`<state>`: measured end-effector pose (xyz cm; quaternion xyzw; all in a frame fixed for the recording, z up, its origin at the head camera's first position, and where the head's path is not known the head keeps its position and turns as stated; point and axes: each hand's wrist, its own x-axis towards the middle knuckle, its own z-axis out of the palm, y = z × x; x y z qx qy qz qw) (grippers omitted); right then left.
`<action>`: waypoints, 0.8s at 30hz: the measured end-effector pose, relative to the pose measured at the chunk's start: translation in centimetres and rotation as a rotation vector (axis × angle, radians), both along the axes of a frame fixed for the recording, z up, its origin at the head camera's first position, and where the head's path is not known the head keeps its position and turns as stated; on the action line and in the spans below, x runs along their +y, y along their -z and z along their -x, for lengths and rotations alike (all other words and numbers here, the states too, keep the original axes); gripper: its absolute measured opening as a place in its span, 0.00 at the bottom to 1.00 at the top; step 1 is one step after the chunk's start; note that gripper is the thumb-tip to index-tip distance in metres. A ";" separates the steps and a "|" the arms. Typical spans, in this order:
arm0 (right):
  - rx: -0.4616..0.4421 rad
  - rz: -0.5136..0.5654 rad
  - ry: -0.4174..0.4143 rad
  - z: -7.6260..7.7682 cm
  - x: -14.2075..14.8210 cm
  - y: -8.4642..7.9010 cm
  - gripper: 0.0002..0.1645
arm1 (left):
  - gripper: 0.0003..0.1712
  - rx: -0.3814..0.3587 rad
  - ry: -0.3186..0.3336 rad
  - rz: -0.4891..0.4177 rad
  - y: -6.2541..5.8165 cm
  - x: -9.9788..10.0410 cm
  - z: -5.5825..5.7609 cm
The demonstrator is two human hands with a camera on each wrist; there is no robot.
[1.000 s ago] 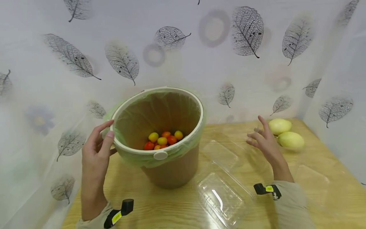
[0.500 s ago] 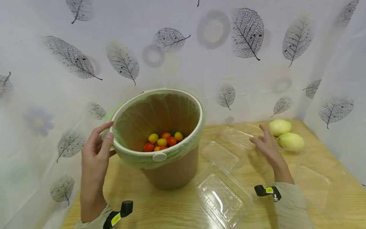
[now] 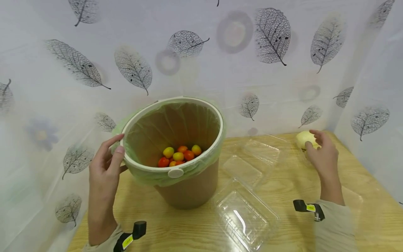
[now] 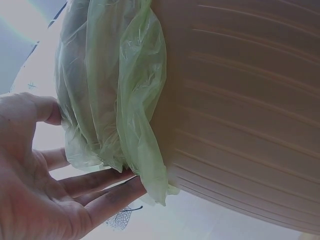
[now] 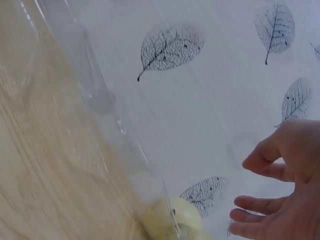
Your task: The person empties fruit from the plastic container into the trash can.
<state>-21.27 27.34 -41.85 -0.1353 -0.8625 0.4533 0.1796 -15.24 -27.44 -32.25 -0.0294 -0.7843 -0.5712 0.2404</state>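
Note:
A brown bucket point(image 3: 192, 190) with a white rim and a pale green bag liner point(image 3: 145, 175) stands on the table. Several small red and yellow tomatoes point(image 3: 178, 156) lie inside it. My left hand point(image 3: 105, 171) holds the rim on the left side, thumb on the near side of the edge. The left wrist view shows its fingers at the liner point(image 4: 142, 100). My right hand point(image 3: 324, 154) hovers by two pale yellow melons, fingers spread and holding nothing. One melon point(image 3: 304, 138) shows beside the hand; the other is hidden behind it. Both melons point(image 5: 172, 217) overlap in the right wrist view.
Clear plastic containers point(image 3: 244, 217) lie on the wooden table point(image 3: 176, 227) right of the bucket, with another clear container point(image 3: 262, 150) behind. A further clear piece point(image 3: 352, 199) lies under the right forearm. A white leaf-print curtain point(image 3: 201, 77) surrounds the back and sides.
My right hand has moved right, from above the rear plastic container to the melons. That container has come down onto the table. My left hand stays at the bucket's rim.

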 end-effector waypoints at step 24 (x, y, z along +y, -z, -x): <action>-0.382 -0.337 -0.088 -1.6 6.5 1.8 0.37 | 0.21 -0.007 -0.030 0.038 -0.3 0.1 -0.4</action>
